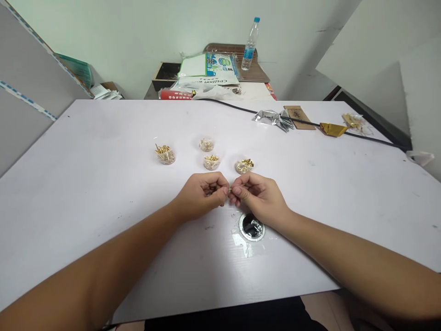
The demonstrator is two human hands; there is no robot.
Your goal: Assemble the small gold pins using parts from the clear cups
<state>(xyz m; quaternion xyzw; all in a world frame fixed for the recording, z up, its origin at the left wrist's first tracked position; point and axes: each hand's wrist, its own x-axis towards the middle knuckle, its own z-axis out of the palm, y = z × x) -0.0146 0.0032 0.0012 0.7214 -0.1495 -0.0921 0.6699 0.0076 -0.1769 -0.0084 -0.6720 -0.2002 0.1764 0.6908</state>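
My left hand and my right hand meet over the middle of the white table, fingertips almost touching. Between their pinched thumbs and forefingers shows a tiny, thin, light-coloured pin, mostly hidden by the fingers. Just beyond the hands stand small clear cups of gold-coloured metal pins: a left cup, a far cup, a middle cup and a right cup. The right cup is closest to my right hand.
A round cable hole with clear tape lies below my right hand. A black cable crosses the far side, near a silver bag, a brown card and a gold packet. Behind the table stands a water bottle.
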